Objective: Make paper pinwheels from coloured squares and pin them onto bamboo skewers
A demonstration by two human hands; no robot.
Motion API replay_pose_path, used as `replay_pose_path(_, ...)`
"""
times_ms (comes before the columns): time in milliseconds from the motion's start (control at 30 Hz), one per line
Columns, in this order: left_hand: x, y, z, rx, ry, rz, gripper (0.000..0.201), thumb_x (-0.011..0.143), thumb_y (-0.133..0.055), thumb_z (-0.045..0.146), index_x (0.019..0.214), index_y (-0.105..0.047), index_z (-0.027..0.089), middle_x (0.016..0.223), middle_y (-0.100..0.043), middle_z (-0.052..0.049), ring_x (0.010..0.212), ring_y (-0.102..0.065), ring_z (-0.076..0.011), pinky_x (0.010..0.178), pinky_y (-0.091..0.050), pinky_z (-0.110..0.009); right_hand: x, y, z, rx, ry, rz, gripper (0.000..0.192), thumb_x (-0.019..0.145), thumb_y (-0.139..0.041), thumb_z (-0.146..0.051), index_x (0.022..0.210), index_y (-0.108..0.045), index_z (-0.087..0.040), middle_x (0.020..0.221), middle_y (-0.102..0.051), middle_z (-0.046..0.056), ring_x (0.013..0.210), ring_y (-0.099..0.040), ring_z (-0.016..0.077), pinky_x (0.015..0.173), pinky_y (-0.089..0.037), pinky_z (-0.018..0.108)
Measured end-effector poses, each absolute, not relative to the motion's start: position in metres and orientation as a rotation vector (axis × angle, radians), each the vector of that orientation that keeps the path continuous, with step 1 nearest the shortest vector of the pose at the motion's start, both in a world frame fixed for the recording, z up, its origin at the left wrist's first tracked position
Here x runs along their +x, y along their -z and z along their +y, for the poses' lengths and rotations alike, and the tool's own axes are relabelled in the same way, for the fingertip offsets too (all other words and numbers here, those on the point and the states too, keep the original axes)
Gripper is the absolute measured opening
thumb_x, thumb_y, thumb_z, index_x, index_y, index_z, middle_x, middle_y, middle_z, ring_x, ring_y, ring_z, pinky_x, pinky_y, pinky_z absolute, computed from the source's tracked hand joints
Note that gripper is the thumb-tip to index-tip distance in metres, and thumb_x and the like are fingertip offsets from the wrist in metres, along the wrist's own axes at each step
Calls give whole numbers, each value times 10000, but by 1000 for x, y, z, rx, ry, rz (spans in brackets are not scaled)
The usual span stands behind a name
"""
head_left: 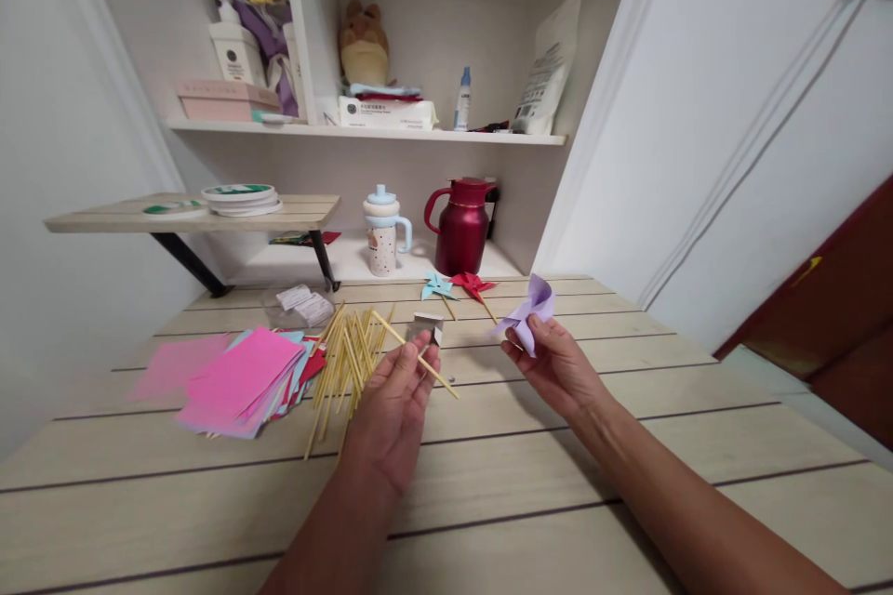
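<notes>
My left hand [401,390] pinches a thin wooden stick [441,378] that slants down to the right above the table. In my right hand [554,358] is a folded purple paper pinwheel [534,307], held between thumb and fingers. The stick and the pinwheel are apart. Just beyond the left fingers sits a small open box [427,323], partly hidden by the stick and hand. Left of that hand lies a loose pile of wooden sticks [341,367]. A blue pinwheel [437,285] and a red pinwheel [473,284], both on sticks, rest near the table's back edge.
Pink, blue and red paper sheets [244,372] lie stacked at the left. Behind them are a clear container with white packets [305,305] and a small raised shelf [174,218]. A tumbler [381,237] and a red jug [462,228] stand at the back.
</notes>
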State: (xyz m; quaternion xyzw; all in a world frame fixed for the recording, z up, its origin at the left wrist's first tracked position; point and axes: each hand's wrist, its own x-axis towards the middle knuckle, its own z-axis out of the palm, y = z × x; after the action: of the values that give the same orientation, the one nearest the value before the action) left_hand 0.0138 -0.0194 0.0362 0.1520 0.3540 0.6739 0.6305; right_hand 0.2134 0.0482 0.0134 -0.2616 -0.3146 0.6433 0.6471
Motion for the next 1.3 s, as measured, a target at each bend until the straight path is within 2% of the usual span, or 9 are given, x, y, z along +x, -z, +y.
replay_pose_path(133, 10, -32, -20, 480, -1575, 958, 110, 807, -747, 258, 897, -749, 195, 1085, -719, -7, 1000, -609, -98, 755, -458, -139, 207, -15, 44, -537, -1501, -727, 215, 665, -881, -275, 731, -694, -193, 672, -693, -44, 645, -619, 106, 708, -570, 275)
replay_pose_path(200, 9, -31, -19, 508, -1613, 965, 188, 720, -820, 270, 866, -749, 175, 931, -711, 17, 787, -576, -55, 628, -417, -116, 205, -16, 42, -516, -1516, -730, 210, 674, -877, -277, 747, -699, -191, 684, -694, -39, 653, -616, 104, 709, -568, 273)
replay_pose_path(267, 8, -31, -17, 530, -1627, 919, 288, 642, -867, 294, 856, -738, 150, 775, -650, 47, 553, -430, -15, 490, -357, -125, 205, -15, 43, -504, -1527, -729, 206, 682, -873, -268, 766, -704, -185, 703, -701, -34, 662, -616, 100, 709, -565, 263)
replay_pose_path(367, 10, -31, -15, 546, -1625, 829, 370, 551, -908, 314, 787, -693, 127, 628, -523, 85, 467, -324, -3, 415, -314, -130, 206, -15, 44, -493, -1535, -723, 204, 680, -875, -256, 764, -704, -184, 693, -700, -39, 650, -615, 94, 708, -562, 251)
replay_pose_path(533, 14, -28, -14, 566, -1612, 817, 274, 622, -868, 246, 713, -638, 127, 607, -542, 52, 556, -494, -51, 527, -475, -151, 205, -17, 44, -484, -1554, -717, 219, 666, -884, -257, 787, -716, -185, 706, -718, -24, 652, -632, 105, 675, -559, 244)
replay_pose_path(733, 18, -25, -15, 553, -1597, 782, 174, 713, -797, 168, 737, -629, 129, 683, -610, 20, 649, -594, -75, 682, -552, -199, 204, -20, 41, -448, -1587, -697, 217, 665, -884, -231, 784, -715, -163, 714, -725, -5, 640, -633, 107, 651, -554, 238)
replay_pose_path(933, 21, -19, -17, 906, -1573, 897, 160, 803, -717, 320, 811, -627, 187, 715, -646, 21, 728, -647, -126, 809, -530, -283, 198, -22, 40, -392, -1630, -612, 215, 683, -874, -251, 777, -697, -171, 658, -699, -31, 632, -625, 103, 714, -570, 274)
replay_pose_path(1067, 30, -11, -22, 1611, -1471, 1028, 141, 837, -655, 267, 714, -645, 201, 742, -608, 10, 740, -613, -143, 721, -473, -254, 189, -20, 41, -407, -1617, -465, 234, 678, -875, -254, 793, -684, -184, 642, -697, -57, 591, -611, 83, 745, -580, 281)
replay_pose_path(1300, 45, -2, -31, 2136, -1245, 946, 178, 911, -502, 177, 805, -637, 223, 809, -600, -4, 780, -582, -144, 709, -433, -239, 172, -17, 29, -463, -1737, -363, 244, 677, -867, -230, 789, -665, -151, 634, -693, -9, 573, -624, 111, 693, -606, 324)
